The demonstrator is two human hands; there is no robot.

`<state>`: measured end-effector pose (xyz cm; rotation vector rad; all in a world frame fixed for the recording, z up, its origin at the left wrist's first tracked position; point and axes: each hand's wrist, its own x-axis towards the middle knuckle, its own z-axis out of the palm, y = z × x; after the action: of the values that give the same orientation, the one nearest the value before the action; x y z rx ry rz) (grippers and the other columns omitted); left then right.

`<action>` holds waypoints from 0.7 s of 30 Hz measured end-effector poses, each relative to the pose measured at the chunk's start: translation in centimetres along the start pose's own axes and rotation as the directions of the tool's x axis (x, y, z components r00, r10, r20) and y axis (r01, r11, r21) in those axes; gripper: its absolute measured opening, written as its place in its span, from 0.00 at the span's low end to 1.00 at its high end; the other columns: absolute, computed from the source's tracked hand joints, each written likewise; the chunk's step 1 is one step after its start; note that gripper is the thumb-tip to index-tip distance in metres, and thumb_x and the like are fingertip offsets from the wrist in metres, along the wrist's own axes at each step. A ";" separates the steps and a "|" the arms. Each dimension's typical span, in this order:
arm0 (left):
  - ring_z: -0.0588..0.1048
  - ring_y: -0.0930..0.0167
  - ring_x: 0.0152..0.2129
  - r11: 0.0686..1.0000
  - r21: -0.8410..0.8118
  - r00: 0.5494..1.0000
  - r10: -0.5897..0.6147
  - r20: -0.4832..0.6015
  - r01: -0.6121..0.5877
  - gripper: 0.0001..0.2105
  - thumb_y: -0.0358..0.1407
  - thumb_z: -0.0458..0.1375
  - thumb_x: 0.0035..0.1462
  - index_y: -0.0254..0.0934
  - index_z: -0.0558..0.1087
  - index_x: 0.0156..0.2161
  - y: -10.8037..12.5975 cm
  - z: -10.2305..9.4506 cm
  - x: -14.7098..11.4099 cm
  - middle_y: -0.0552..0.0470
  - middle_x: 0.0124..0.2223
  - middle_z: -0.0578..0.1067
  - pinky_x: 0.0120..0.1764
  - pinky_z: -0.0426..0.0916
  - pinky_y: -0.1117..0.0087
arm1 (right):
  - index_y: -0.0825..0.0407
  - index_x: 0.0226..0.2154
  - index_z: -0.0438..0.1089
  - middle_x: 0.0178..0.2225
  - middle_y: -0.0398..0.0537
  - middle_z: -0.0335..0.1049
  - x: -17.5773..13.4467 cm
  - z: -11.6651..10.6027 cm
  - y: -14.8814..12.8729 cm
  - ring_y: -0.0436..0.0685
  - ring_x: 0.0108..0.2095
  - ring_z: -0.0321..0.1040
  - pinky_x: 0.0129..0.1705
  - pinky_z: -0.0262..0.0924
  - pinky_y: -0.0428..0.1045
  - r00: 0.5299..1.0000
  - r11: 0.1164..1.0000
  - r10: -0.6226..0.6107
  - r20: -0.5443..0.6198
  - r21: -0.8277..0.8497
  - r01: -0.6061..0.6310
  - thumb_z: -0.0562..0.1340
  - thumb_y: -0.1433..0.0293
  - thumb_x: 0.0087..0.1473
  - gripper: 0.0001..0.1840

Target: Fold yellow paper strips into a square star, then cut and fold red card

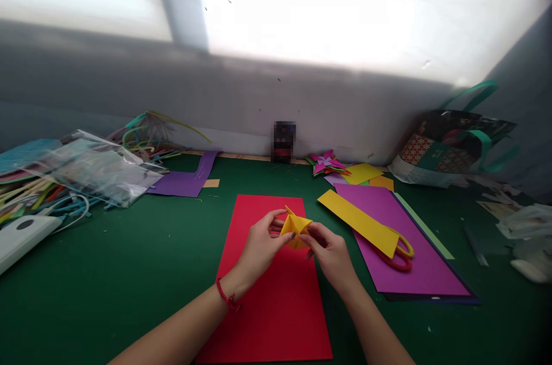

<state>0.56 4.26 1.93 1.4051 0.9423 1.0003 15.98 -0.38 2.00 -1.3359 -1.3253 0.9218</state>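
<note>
Beneath everything the green desk [129, 273] is spread, and on its near middle the red sheet [276, 313] is laid. Over the far half of the sheet the yellow fold [296, 226] is held in two hands. One side is pinched by the left grip [260, 241], thumb and fingers nearly closed on the paper; the other is pinched by the right grip [330, 250], just as narrowly. A red bracelet [226, 296] is worn on the left wrist.

Well left of the sheet, a white device [26, 238] is cut off by the view's edge. Just right of the sheet, a magenta sheet [414, 273] is partly covered by a yellow strip [357, 221], under which a red loop [397, 264] and a yellow loop [407, 245] are partly hidden.

Beyond the sheet's left side, a clear sleeve [116, 169] is piled among thin coloured strips [26, 198], near violet paper [181, 182]. Beyond its right corner, a pink star [328, 162] is set. Farther right, a patterned bag [444, 149] is stood; its dark contents cannot be made out. Behind the sheet's far edge, a pixelated object [283, 142] is backed by the wall [129, 77], brightly lit above.
</note>
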 end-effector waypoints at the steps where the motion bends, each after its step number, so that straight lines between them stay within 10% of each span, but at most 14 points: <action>1: 0.73 0.66 0.36 0.999 -0.032 1.000 -0.025 -0.014 0.025 0.19 0.34 0.60 0.46 0.36 0.67 0.46 -0.2 -0.2 0.2 0.47 0.37 0.73 0.38 0.70 0.64 | 0.52 0.37 0.68 0.32 0.48 0.70 0.0 0.0 -0.1 0.55 0.30 0.68 0.23 0.68 0.47 0.999 1.000 -0.008 0.043 0.013 0.007 0.57 0.60 0.51 0.15; 5: 0.73 0.66 0.36 0.993 -0.088 0.997 -0.082 -0.001 0.081 0.12 0.36 0.60 0.45 0.33 0.71 0.37 -0.4 -0.6 0.5 0.45 0.36 0.75 0.39 0.69 0.65 | 0.50 0.44 0.66 0.36 0.48 0.69 0.0 0.2 -0.4 0.55 0.34 0.68 0.34 0.67 0.49 0.989 0.999 -0.033 0.142 -0.002 0.034 0.53 0.66 0.54 0.15; 11: 0.73 0.66 0.36 0.996 -0.085 0.995 -0.005 0.096 0.013 0.10 0.37 0.57 0.49 0.35 0.74 0.36 0.1 -0.1 0.0 0.47 0.37 0.75 0.40 0.68 0.66 | 0.53 0.40 0.68 0.33 0.48 0.69 0.1 -0.4 0.1 0.52 0.26 0.64 0.24 0.63 0.46 0.998 0.999 0.002 0.062 0.044 -0.004 0.54 0.76 0.46 0.18; 21: 0.72 0.70 0.32 1.000 -0.029 0.998 -0.005 0.055 0.006 0.09 0.37 0.59 0.49 0.35 0.69 0.35 -0.1 -0.3 0.4 0.50 0.33 0.72 0.34 0.69 0.69 | 0.55 0.36 0.68 0.29 0.50 0.72 0.5 -0.3 -0.4 0.56 0.25 0.68 0.23 0.65 0.49 0.983 0.946 0.168 -0.074 0.292 -0.139 0.63 0.61 0.44 0.18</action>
<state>0.35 4.71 1.90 1.3981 0.8870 0.9630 16.25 0.04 2.53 -1.2521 -0.9798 1.0953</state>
